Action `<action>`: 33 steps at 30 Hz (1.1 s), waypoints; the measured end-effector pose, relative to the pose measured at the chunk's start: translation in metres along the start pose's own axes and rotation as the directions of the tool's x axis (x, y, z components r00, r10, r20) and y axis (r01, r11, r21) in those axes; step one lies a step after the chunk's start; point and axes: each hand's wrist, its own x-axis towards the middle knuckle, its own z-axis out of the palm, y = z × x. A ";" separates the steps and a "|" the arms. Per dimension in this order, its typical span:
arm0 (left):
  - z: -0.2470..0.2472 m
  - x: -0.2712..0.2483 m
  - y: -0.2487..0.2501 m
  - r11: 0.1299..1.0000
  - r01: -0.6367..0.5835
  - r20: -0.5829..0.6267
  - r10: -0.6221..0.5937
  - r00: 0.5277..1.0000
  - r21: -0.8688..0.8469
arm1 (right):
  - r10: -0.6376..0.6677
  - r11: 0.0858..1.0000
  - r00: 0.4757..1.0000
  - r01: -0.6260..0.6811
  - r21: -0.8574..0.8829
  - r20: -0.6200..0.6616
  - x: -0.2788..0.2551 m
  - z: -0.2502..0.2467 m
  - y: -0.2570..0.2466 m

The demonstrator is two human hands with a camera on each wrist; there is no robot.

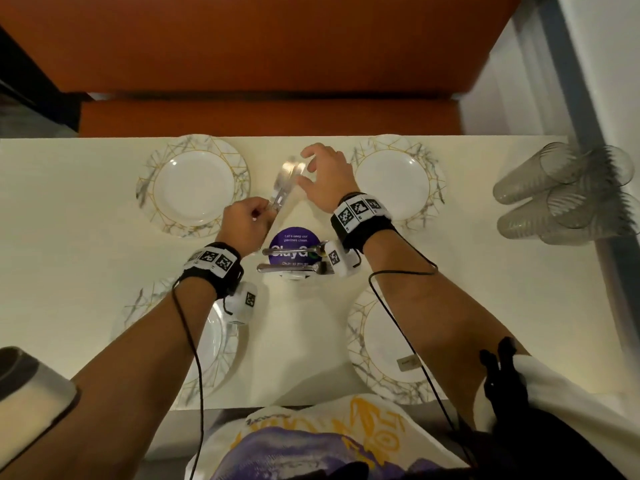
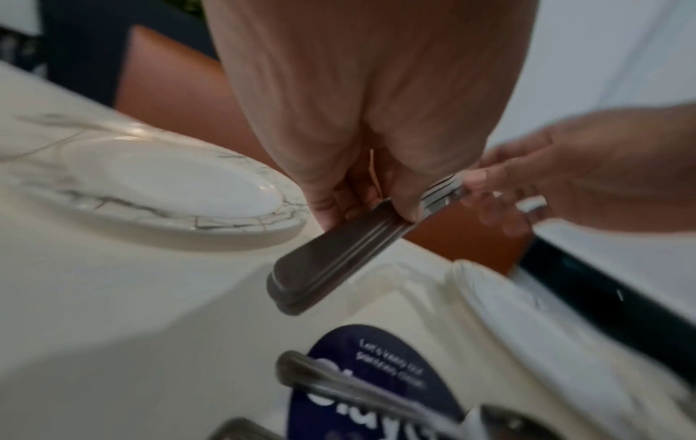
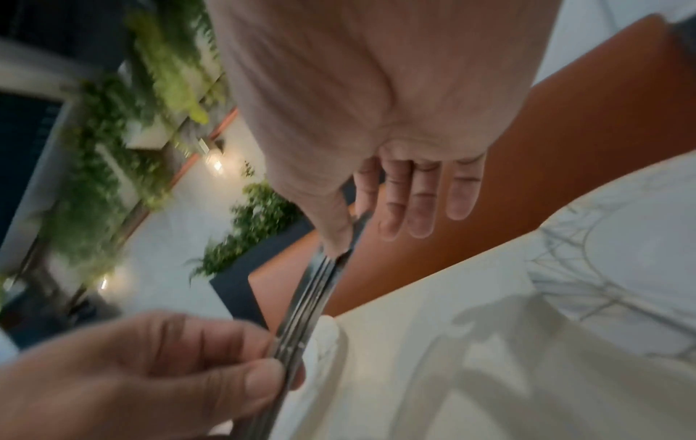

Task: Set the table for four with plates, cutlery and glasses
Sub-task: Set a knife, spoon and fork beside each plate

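Four marble-rimmed plates stand on the white table: far left, far right, near left partly under my left arm, near right. Between the two far plates my left hand grips the handles of a bundle of steel cutlery. My right hand pinches the bundle's upper end with thumb and forefinger, the other fingers straight. The left wrist view shows the stacked handles below my left hand. The right wrist view shows my right thumb on the cutlery.
Two more pieces of cutlery lie across a round purple sticker at the table's centre. Several clear glasses lie stacked on their sides at the far right. An orange bench runs behind the table.
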 end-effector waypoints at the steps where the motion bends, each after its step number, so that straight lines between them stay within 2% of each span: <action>1: -0.004 -0.005 0.000 0.996 0.051 -0.018 -0.052 0.998 -0.070 | 0.048 0.993 0.998 -0.045 0.108 -0.027 -0.004 0.000 -0.004; 3: -0.010 -0.016 -0.001 0.972 0.111 -0.033 -0.120 0.992 -0.205 | 0.139 0.955 0.990 -0.141 0.261 0.026 -0.016 0.006 -0.016; 4: -0.012 -0.021 -0.003 0.954 0.130 -0.035 -0.145 0.989 -0.270 | 0.147 0.945 0.986 -0.164 0.283 0.078 -0.022 0.011 -0.022; 8: -0.018 -0.046 -0.014 0.874 0.191 -0.005 -0.216 0.976 -0.446 | 0.100 0.920 0.977 -0.163 0.357 0.190 -0.050 0.042 -0.043; 12: -0.023 -0.075 -0.032 0.839 0.219 0.019 -0.242 0.970 -0.499 | 0.175 0.885 0.969 -0.233 0.402 0.175 -0.083 0.070 -0.058; 16: -0.033 -0.107 -0.063 0.843 0.246 -0.012 -0.286 0.958 -0.478 | 0.277 0.789 0.928 -0.368 0.493 0.249 -0.118 0.097 -0.060; 19: -0.041 -0.131 -0.092 0.823 0.288 -0.007 -0.334 0.942 -0.489 | 0.299 0.826 0.917 -0.388 0.408 0.265 -0.149 0.123 -0.050; 23: -0.052 -0.161 -0.120 0.815 0.312 0.004 -0.356 0.935 -0.487 | 0.379 0.892 0.891 -0.424 0.157 0.248 -0.191 0.156 -0.039; 26: -0.058 -0.179 -0.133 0.815 0.318 0.015 -0.356 0.934 -0.484 | 0.419 0.892 0.885 -0.443 0.089 0.205 -0.212 0.175 -0.039; 30: -0.063 -0.197 -0.144 0.837 0.292 0.003 -0.328 0.945 -0.463 | 0.450 0.882 0.866 -0.469 0.041 0.215 -0.223 0.187 -0.044; 33: -0.066 -0.202 -0.149 0.838 0.287 -0.005 -0.326 0.945 -0.465 | 0.462 0.887 0.871 -0.453 -0.089 0.170 -0.228 0.186 -0.051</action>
